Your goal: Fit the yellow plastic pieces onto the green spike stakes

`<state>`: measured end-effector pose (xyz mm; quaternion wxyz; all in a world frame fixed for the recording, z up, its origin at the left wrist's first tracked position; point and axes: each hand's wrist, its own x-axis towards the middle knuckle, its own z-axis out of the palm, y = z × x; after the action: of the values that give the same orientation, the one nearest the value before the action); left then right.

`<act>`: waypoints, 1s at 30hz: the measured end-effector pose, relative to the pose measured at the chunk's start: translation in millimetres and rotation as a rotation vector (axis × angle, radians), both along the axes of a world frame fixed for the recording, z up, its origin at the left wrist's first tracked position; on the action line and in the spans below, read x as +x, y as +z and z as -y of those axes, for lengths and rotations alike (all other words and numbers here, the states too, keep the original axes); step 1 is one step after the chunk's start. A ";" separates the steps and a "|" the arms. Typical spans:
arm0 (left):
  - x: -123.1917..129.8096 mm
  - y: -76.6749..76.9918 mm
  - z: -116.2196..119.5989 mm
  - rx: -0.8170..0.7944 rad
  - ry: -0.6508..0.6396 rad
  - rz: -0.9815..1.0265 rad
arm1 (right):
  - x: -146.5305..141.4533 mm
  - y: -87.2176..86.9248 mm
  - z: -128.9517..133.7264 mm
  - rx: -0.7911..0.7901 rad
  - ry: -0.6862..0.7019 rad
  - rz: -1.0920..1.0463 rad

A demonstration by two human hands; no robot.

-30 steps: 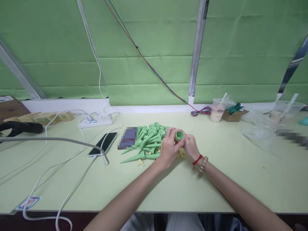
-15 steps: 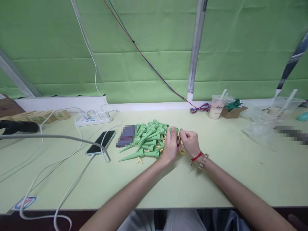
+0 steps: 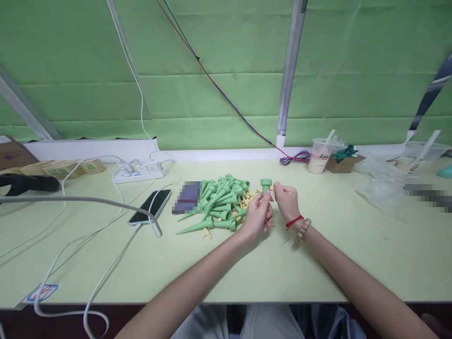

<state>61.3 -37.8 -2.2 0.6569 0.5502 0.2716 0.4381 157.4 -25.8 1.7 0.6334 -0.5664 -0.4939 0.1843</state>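
My left hand is wrapped round a green cone piece, whose wide capped end points up above the fingers. Close on its right, my right hand is closed in a pinch on a small yellow piece at the side of the green one; the fingers cover most of it. A pile of green cone pieces lies left of my hands. Small yellow pieces are scattered between the pile and my left hand, and one yellow piece lies in front of the pile.
A phone with white cables and a power strip are at the left. Behind on the right stand a drink cup, a small cardboard box and plastic bags. Small boxes line the back left.
Both hands have shifted slightly right. The green piece in my left hand now stands upright with its cap higher, and more of the yellow pieces show.
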 end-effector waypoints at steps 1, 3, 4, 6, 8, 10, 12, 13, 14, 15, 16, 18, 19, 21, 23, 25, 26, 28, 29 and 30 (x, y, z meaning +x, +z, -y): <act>0.1 -0.7 0.1 0.008 -0.004 -0.011 | 0.5 0.2 -0.6 -0.008 0.008 -0.003; 0.1 -2.0 -0.7 0.011 0.007 -0.008 | -0.3 0.2 -0.8 -0.013 0.031 0.011; -0.1 -2.7 -1.5 0.008 0.021 0.002 | -1.4 0.0 -0.6 -0.009 0.040 0.025; -0.4 -3.9 -3.1 0.001 0.046 0.029 | -3.8 -0.7 0.1 0.004 0.051 0.062; -0.8 -4.4 -4.3 0.002 0.055 0.057 | -5.1 -1.2 0.9 0.013 0.049 0.105; -1.6 -3.6 -5.0 0.012 0.042 0.084 | -4.9 -0.9 1.8 0.037 0.031 0.163; -3.1 -1.2 -5.8 0.014 0.020 0.094 | -3.7 0.0 2.7 0.080 0.003 0.243; -4.1 0.5 -6.5 0.012 0.009 0.090 | -3.0 0.6 3.0 0.102 -0.008 0.284; -5.2 2.1 -7.5 0.011 0.000 0.081 | -2.3 0.9 3.3 0.121 -0.016 0.320; -6.3 3.7 -8.9 0.015 -0.007 0.068 | -1.6 1.1 3.3 0.136 -0.024 0.351; -7.5 4.9 -10.4 0.028 -0.015 0.051 | -1.0 1.0 3.2 0.148 -0.031 0.378; -9.4 6.0 -13.7 0.059 -0.043 0.017 | -0.2 -0.1 2.6 0.170 -0.047 0.428; -10.0 5.9 -15.1 0.068 -0.058 0.008 | 0.1 -0.9 2.3 0.180 -0.055 0.448; -10.4 4.9 -16.9 0.053 -0.081 0.009 | 0.2 -2.4 2.0 0.193 -0.069 0.474; -10.3 3.4 -16.9 0.014 -0.095 0.026 | -0.1 -3.6 2.6 0.201 -0.073 0.477; -9.9 2.1 -15.4 -0.024 -0.105 0.031 | -0.6 -4.4 3.9 0.214 -0.063 0.469; -9.8 1.4 -14.4 -0.033 -0.112 0.031 | -0.9 -4.5 4.6 0.224 -0.053 0.464; -9.3 0.2 -12.0 -0.018 -0.102 0.036 | -1.3 -4.1 6.0 0.235 -0.013 0.433; -9.1 -0.3 -10.9 0.004 -0.075 0.044 | -1.4 -3.5 6.5 0.228 0.027 0.399; -8.8 -0.8 -10.0 0.036 -0.033 0.055 | -1.5 -2.5 6.8 0.215 0.080 0.347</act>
<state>52.6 -27.9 -3.0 0.6614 0.5541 0.2366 0.4467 155.9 -32.6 -0.7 0.5879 -0.4988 -0.6345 0.0548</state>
